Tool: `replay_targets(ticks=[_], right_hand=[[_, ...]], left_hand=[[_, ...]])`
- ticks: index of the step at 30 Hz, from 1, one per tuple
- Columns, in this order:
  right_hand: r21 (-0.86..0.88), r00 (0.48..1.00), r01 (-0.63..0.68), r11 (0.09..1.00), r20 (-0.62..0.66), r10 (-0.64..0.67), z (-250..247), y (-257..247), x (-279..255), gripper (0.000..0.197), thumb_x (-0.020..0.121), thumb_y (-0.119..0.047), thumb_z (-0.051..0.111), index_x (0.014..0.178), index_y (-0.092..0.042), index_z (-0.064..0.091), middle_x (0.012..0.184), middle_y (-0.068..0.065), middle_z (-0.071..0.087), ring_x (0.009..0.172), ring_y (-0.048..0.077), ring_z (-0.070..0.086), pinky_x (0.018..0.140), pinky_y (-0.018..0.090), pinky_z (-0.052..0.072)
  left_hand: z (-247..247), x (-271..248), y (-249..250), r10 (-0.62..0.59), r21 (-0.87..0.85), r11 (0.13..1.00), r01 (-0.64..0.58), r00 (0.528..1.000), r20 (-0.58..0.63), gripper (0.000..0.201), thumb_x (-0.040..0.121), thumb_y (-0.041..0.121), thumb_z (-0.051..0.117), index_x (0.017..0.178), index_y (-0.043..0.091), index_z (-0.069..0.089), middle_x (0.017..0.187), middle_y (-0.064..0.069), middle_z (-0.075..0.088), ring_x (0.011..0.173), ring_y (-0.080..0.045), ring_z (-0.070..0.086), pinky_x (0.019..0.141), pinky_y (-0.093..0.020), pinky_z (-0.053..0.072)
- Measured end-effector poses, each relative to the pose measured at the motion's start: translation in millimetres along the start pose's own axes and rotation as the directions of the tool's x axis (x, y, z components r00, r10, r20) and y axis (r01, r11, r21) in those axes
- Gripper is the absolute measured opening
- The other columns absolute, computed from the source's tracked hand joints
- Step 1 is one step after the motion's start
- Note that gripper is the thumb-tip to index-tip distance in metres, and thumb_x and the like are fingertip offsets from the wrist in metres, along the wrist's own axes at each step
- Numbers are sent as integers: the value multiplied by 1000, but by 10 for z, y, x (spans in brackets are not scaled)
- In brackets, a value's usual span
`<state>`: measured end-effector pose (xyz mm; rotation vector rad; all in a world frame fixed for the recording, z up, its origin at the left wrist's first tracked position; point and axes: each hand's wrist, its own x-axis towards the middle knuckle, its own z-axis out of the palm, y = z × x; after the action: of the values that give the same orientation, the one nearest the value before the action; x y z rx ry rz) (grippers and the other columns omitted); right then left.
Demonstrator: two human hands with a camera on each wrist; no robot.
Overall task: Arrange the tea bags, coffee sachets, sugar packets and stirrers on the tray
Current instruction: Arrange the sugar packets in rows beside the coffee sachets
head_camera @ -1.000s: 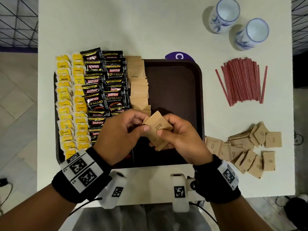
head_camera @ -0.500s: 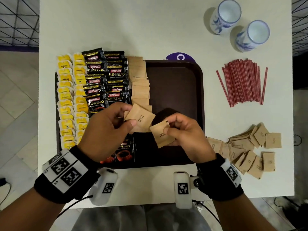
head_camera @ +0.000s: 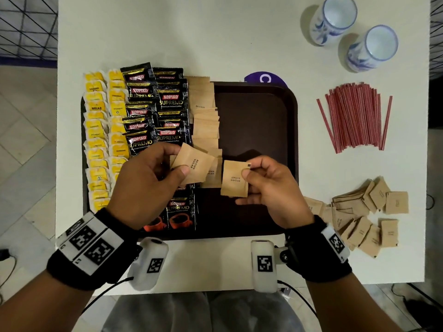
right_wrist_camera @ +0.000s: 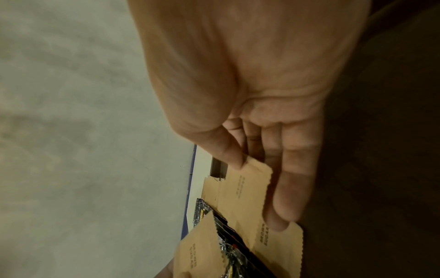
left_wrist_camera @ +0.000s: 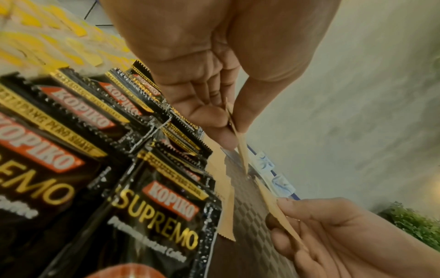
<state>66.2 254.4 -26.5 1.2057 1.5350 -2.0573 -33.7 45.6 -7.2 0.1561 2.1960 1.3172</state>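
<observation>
The left hand [head_camera: 146, 185] pinches one sugar packet [head_camera: 193, 169] just above the near end of the sugar row [head_camera: 205, 125] (nearer than the right hand [head_camera: 272, 190], pinching another packet [head_camera: 233, 179]).

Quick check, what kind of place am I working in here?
Probably a hotel or office refreshment station: a brown tray of tea bags and coffee sachets, red stirrers, two ceramic cups.

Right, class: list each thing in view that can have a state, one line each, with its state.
left hand: pinches a brown sugar packet
right hand: pinches a second sugar packet
tray: right part bare
tea bags: lined up on tray
coffee sachets: overlapped on tray
stirrers: on table, off tray
cups: upright
</observation>
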Motion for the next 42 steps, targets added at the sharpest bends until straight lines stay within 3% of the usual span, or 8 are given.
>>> replay_targets(ticks=[5, 11, 16, 19, 22, 25, 36, 42], right_hand=[[2, 1000, 20, 1000, 23, -20, 22, -8, 13, 11, 100, -2, 52, 107, -11, 52, 104, 17, 70, 77, 41, 74, 55, 38, 61], [-216, 990, 142, 966, 51, -134, 24, 75, 59, 44, 82, 9, 72, 113, -16, 54, 98, 8, 73, 82, 22, 70, 63, 27, 56], [-279, 975, 217, 935, 24, -220, -1, 52, 50, 23, 84, 4, 70, 93, -17, 67, 90, 6, 75, 85, 25, 72, 72, 34, 60], [-224, 985, 158, 962, 99, -139, 20, 19, 26, 19, 89, 5, 64, 93, -13, 68, 92, 6, 75, 81, 28, 76, 74, 44, 62], [-338, 979, 196, 921, 129, -161, 33, 28, 22, 32, 86, 7, 62, 98, -22, 69, 96, 1, 73, 72, 26, 74, 65, 38, 60], [-436, 963, 270, 858, 139, -232, 58, 63, 29, 34, 83, 2, 69, 98, -29, 65, 92, -3, 74, 78, 24, 71, 73, 42, 59], [-526, 966, 258, 811, 120, -229, 200, 184, 148, 22, 91, -7, 69, 105, -21, 76, 90, -5, 70, 76, 7, 68, 66, 16, 51], [-592, 945, 311, 744, 109, -309, 255, 221, 162, 26, 92, 1, 63, 107, -17, 77, 95, -2, 63, 75, 9, 65, 73, 17, 54]], left_hand=[[3, 19, 8, 7, -3, 1000, -7, 1000, 0, 30, 86, 12, 70, 101, 36, 61, 98, 9, 71, 79, -5, 71, 63, -18, 56], [-13, 33, -20, -7, -7, 1000, 7, 1000, -13, 25, 86, 13, 70, 105, 27, 63, 97, 7, 71, 76, -7, 70, 56, -13, 50], [-25, 47, -26, 0, 4, 1000, 0, 1000, -20, 25, 86, 14, 70, 108, 25, 63, 97, 5, 71, 73, -9, 69, 56, -13, 49], [-44, 47, -32, 0, 0, 1000, 0, 1000, -32, 25, 86, 13, 70, 106, 26, 63, 96, 6, 71, 71, -7, 69, 55, -12, 49], [-50, 40, -35, -4, -18, 1000, 4, 999, -40, 26, 85, 12, 71, 103, 29, 62, 94, 7, 71, 69, -4, 67, 54, -10, 47], [-58, 32, -59, -15, -49, 999, 14, 999, -36, 29, 85, 12, 71, 100, 36, 61, 95, 8, 71, 75, -6, 69, 56, -13, 49], [-183, 26, -155, -33, -60, 998, 30, 998, -61, 29, 86, 16, 71, 104, 36, 61, 97, 5, 72, 78, -14, 71, 60, -26, 50], [-210, 26, -155, -38, -72, 997, 34, 997, -62, 29, 86, 16, 71, 100, 39, 61, 95, 9, 73, 76, -14, 71, 60, -25, 50]])
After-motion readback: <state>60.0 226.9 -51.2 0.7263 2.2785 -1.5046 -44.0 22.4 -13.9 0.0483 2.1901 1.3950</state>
